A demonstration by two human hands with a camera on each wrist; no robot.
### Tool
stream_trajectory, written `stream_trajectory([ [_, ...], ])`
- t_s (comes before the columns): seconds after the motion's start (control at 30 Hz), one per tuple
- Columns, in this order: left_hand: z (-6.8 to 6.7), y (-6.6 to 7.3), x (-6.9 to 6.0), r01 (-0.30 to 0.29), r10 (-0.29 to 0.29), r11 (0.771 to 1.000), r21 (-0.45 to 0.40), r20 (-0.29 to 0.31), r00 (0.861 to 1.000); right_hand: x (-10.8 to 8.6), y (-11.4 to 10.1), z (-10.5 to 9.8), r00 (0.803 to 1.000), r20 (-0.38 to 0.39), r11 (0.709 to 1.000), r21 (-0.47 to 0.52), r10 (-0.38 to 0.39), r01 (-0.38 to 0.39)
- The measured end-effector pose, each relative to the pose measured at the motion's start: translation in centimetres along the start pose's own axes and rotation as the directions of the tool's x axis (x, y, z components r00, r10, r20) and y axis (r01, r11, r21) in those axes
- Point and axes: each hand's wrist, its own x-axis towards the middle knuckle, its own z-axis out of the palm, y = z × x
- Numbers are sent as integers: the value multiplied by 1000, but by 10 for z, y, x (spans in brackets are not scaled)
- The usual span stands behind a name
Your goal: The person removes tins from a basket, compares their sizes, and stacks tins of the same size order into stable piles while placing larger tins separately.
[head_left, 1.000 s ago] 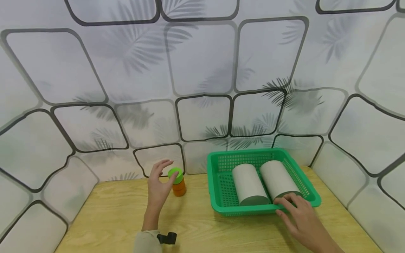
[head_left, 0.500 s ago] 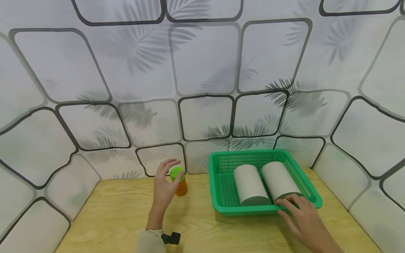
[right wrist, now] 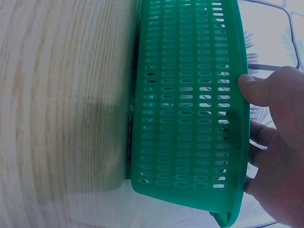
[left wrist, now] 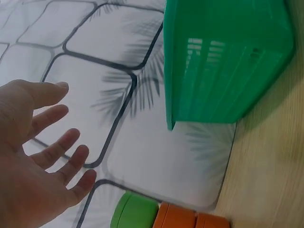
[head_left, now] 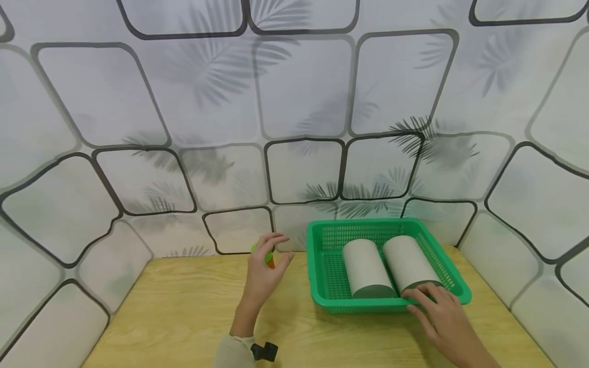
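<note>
My left hand (head_left: pixel 261 278) is held above the table with its fingers apart and nothing in its grasp. Just behind it in the head view is a small orange jar (head_left: pixel 270 262) with a green lid, mostly hidden by the hand. The left wrist view shows the lid (left wrist: pixel 135 211) below the spread fingers, apart from them. My right hand (head_left: pixel 443 323) grips the front rim of a green plastic basket (head_left: pixel 349 303). In the right wrist view its thumb (right wrist: pixel 254 90) lies on the outer side and the fingers go over the rim. Two white cylinders (head_left: pixel 366 268) lie inside the basket.
The basket stands on a light wooden table (head_left: pixel 184 306), towards the back right. A patterned curtain-like wall (head_left: pixel 303 168) closes off the back and both sides. A black strap piece (head_left: pixel 264 351) sits at the left wrist.
My left hand has moved right, passing in front of the jar and covering more of it. The right hand stays on the basket rim. The whole view has shifted slightly.
</note>
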Motion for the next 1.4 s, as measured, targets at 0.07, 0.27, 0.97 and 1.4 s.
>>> stream_trajectory([
  [0.07,7,7,-1,8,-8,1000,-8,29,1000,0,0,0,1000,2,1000,1,6,-6],
  [0.27,30,25,-3,18,-14,999,-34,124,992,-1,1,0,1000,11,1000,0,9,-9],
  [0.97,94,60,14,192,-181,981,8,370,911,0,0,1,1000,2,1000,16,15,-15],
  [1.4,128,50,23,277,-305,952,128,385,871,-1,1,2,1000,-4,1000,23,10,-10],
])
